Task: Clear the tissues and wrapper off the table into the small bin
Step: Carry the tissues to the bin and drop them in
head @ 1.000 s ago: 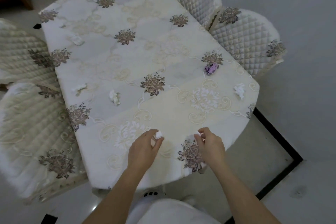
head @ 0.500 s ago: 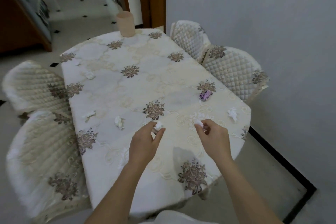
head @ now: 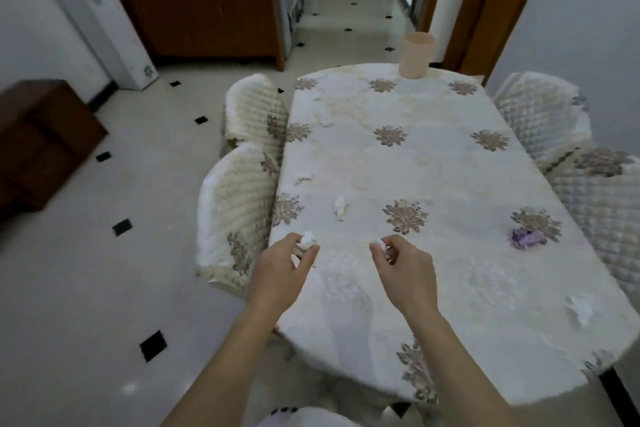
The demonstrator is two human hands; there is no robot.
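My left hand pinches a small white tissue ball over the table's near left edge. My right hand pinches another white tissue ball above the near part of the table. Loose tissues lie on the flowered cloth: one just beyond my hands, one near the left edge, one farther back, one near the right edge. A crumpled purple wrapper lies to the right. The small beige bin stands upright at the table's far end.
Quilted chairs stand along the left side and the right side. A dark wooden cabinet is at the left, a white appliance behind it. Tiled floor lies to the left.
My view has lifted and swung left, showing the room beyond. Both hands have risen from the table's near edge, each still pinching its tissue ball.
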